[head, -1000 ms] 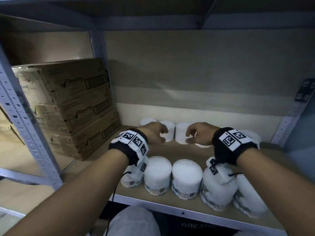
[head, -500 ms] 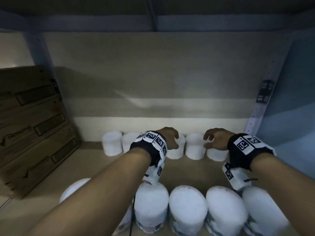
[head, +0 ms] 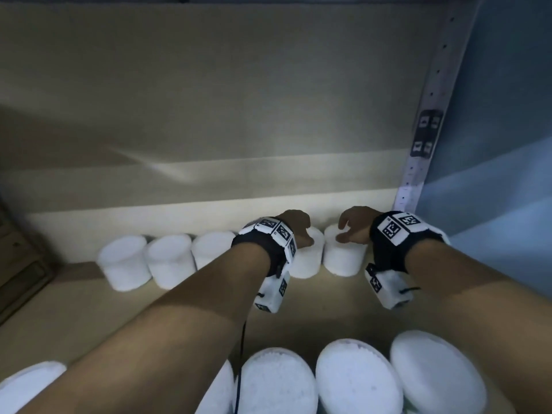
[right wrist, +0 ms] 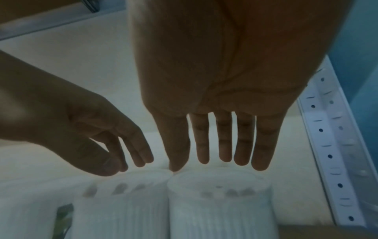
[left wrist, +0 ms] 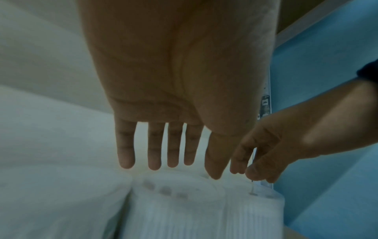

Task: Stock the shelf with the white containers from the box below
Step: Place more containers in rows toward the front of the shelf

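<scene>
Several white ribbed containers (head: pixel 124 259) stand in a row along the back of the shelf (head: pixel 89 318). A second row of them (head: pixel 277 380) stands at the front edge. My left hand (head: pixel 294 227) is over one back-row container (head: pixel 309 259) and my right hand (head: pixel 352 227) over the last one on the right (head: pixel 343 256). In the left wrist view the left hand's fingers (left wrist: pixel 154 160) are straight, just above a lid (left wrist: pixel 180 190). The right hand's fingers (right wrist: pixel 224 150) are likewise straight above their container (right wrist: pixel 218 202). Neither hand holds anything.
Stacked cardboard boxes (head: pixel 18 279) stand at the left edge of the shelf. A perforated metal upright (head: pixel 424 130) and a blue wall (head: pixel 507 144) close off the right side. A bare strip of shelf board lies between the two rows.
The view has shifted right and closer, so the cardboard boxes slid to the left edge. Both hands stay over the back row's right end, with fingers now straightened rather than curled.
</scene>
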`<state>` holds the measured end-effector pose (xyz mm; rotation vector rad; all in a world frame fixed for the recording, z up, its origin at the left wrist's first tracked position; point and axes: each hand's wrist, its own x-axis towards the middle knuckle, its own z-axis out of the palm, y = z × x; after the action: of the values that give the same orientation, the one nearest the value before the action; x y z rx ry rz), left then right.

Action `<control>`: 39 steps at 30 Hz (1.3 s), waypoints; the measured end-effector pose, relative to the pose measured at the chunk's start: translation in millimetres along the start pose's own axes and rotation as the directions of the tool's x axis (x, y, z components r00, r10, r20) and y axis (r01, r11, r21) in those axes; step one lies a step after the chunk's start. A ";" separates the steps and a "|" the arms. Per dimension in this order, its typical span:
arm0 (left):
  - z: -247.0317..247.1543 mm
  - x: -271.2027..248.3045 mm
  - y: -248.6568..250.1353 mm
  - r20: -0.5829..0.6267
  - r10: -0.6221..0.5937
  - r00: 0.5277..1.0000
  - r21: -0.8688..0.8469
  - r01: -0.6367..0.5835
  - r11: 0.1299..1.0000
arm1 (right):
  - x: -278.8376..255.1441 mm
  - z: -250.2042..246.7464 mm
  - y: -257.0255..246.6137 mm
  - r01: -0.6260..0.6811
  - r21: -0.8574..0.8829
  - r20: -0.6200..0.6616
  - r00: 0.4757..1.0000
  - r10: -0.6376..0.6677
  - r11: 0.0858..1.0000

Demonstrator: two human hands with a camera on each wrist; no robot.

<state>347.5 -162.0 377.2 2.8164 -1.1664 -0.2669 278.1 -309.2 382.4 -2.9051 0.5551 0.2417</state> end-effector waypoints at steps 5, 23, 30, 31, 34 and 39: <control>6.5 15.3 7.8 0.040 -0.021 0.999 0.036 0.019 0.999 | 15.2 12.0 12.8 0.004 -0.057 0.029 1.000 -0.003 0.998; 20.3 13.5 -0.6 -0.026 0.009 1.000 0.001 -0.009 1.000 | 9.9 14.7 16.7 0.069 -0.016 0.033 0.997 -0.069 0.997; 22.4 15.8 -2.4 -0.017 0.001 1.000 -0.028 -0.002 1.000 | 10.8 13.0 13.2 0.090 -0.023 0.053 0.995 -0.089 0.996; 22.7 16.4 -2.7 -0.014 -0.001 1.000 -0.030 0.000 1.000 | 12.0 11.8 11.7 0.085 -0.016 0.035 0.996 -0.085 0.996; 23.6 18.0 -3.6 -0.009 -0.012 1.000 -0.046 0.012 0.999 | 13.3 12.2 10.6 0.052 -0.038 -0.036 0.998 -0.053 0.998; 25.1 18.7 -3.7 -0.013 -0.014 1.000 -0.050 0.013 0.999 | 12.5 19.1 14.8 0.008 -0.063 -0.031 0.999 -0.010 0.998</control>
<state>358.2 -172.9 349.6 2.7794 -1.1225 -0.2737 281.6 -323.3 359.4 -2.9764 0.5494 0.2168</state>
